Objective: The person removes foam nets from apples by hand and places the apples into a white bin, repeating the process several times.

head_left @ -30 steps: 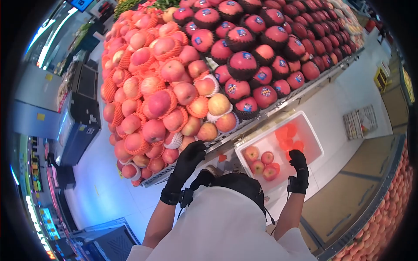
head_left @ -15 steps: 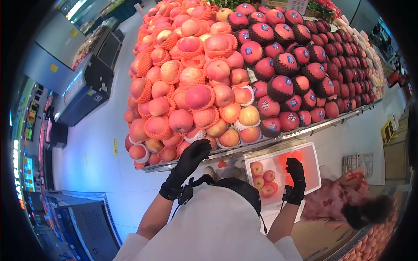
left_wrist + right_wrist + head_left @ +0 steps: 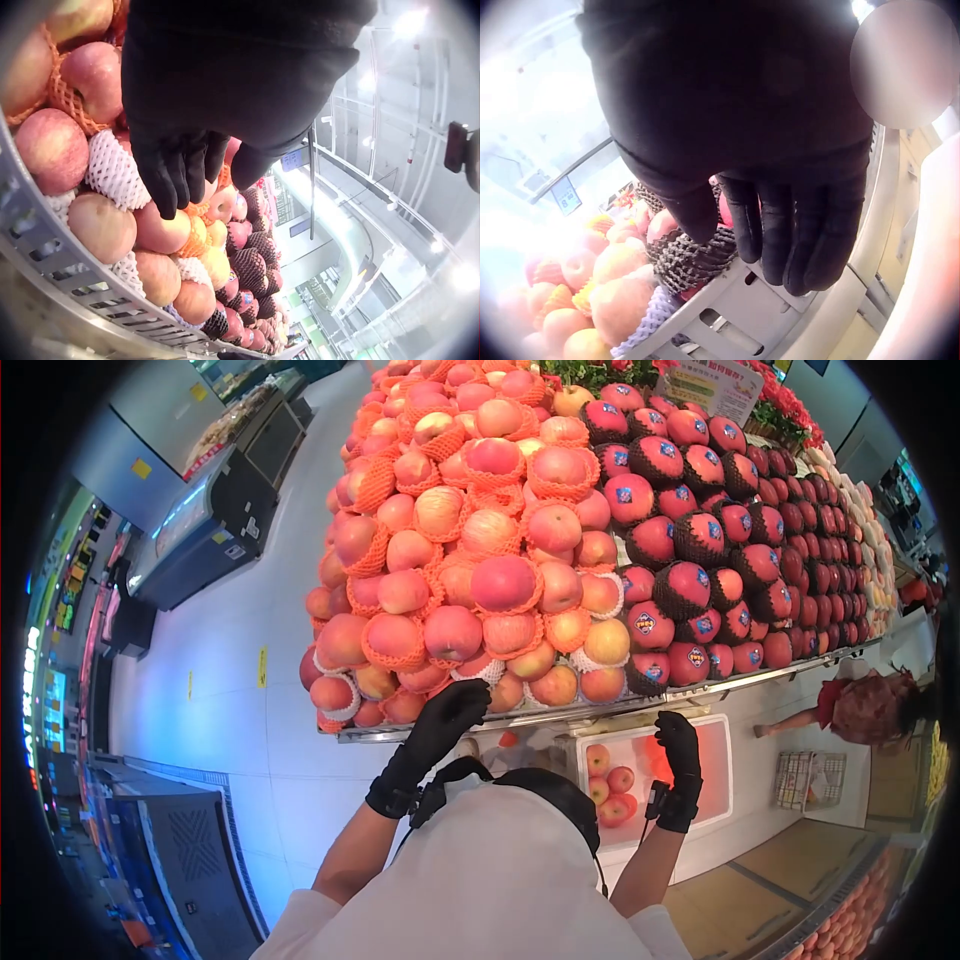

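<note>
Both hands wear black gloves and hold nothing. My left hand point(image 3: 450, 722) is at the front edge of the display, beside apples in foam nets; in the left wrist view the hand point(image 3: 225, 82) has loosely bent fingers hanging in front of a bare apple point(image 3: 161, 231), contact unclear. Over the near side of a white foam box point(image 3: 715, 818) is my right hand point(image 3: 680, 755), and in the right wrist view that hand point(image 3: 735, 127) has its fingers pointing down, relaxed. Several apples point(image 3: 620, 780) lie in the box's left part, with orange nets point(image 3: 658, 760) to their right.
Dark-netted apples point(image 3: 682, 589) fill the middle of the display, behind a grey slatted rim point(image 3: 82, 281). A wire basket point(image 3: 810, 778) stands on the floor at right, near a person in red patterned clothing point(image 3: 870, 707). A grey cabinet point(image 3: 195, 860) is at lower left.
The head view has shifted, so the apple display sits farther right. The person in patterned clothing has moved away from beside the box. Both hands stay empty, in nearly the same pose.
</note>
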Demonstrator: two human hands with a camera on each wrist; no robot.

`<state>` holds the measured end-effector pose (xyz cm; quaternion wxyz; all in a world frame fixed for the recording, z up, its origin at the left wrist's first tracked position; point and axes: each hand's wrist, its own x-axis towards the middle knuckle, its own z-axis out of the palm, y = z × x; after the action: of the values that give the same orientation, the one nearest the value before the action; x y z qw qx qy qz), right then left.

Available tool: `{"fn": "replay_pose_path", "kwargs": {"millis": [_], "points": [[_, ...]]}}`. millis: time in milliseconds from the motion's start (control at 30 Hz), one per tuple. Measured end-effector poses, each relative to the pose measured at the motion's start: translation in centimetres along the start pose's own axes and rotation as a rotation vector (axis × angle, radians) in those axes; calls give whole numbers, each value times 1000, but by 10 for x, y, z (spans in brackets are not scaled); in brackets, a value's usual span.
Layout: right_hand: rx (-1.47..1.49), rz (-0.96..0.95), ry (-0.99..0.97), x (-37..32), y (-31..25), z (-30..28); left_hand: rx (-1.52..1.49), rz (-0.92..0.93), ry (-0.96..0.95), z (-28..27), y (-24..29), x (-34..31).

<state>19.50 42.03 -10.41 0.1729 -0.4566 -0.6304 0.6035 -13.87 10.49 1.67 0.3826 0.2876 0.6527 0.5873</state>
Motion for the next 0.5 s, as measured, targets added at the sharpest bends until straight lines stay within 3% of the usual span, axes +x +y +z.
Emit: {"fn": "replay_pose_path", "kwargs": {"millis": [500], "points": [[-16, -52, 48, -21, -102, 56, -111, 130, -51, -65, 32, 22]]}}
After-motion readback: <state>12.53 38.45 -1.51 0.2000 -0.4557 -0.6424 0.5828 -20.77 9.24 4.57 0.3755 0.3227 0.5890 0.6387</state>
